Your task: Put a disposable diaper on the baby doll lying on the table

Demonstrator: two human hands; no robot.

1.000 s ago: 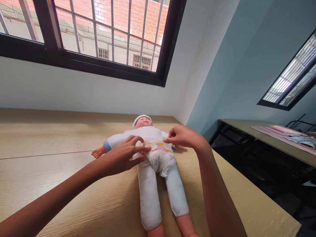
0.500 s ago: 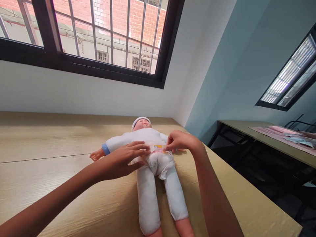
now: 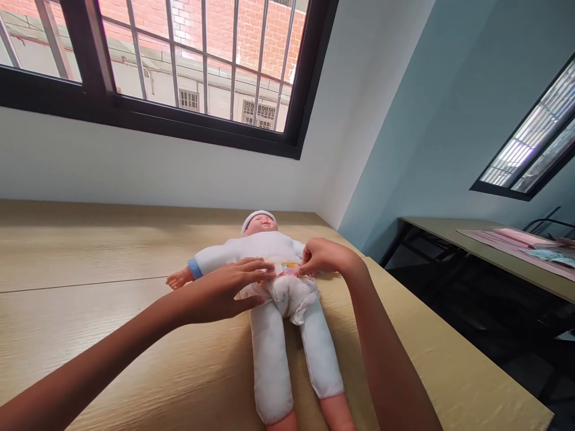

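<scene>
A baby doll (image 3: pixel 269 248) in white clothes and a white cap lies on its back on the wooden table (image 3: pixel 112 359), head toward the wall. Round its hips is a white diaper (image 3: pixel 287 294) with a colourful printed band at the waist. My left hand (image 3: pixel 236 286) rests on the diaper's left side, fingers stretched out and the thumb apart. At the right end of the waistband, my right hand (image 3: pixel 330 258) has thumb and fingertips pinched together at the diaper's edge. What exactly lies between those fingertips is hidden.
Behind the table rise a white wall and a barred window (image 3: pixel 202 66) with a black frame. To the right, past the table's slanting edge, a second table (image 3: pixel 431 236) bears a pink mat (image 3: pixel 483 240) and some folded cloths or packs.
Both hands stay nearly where they were at the diaper's waistband. The view has shifted very slightly; the doll lies as before.
</scene>
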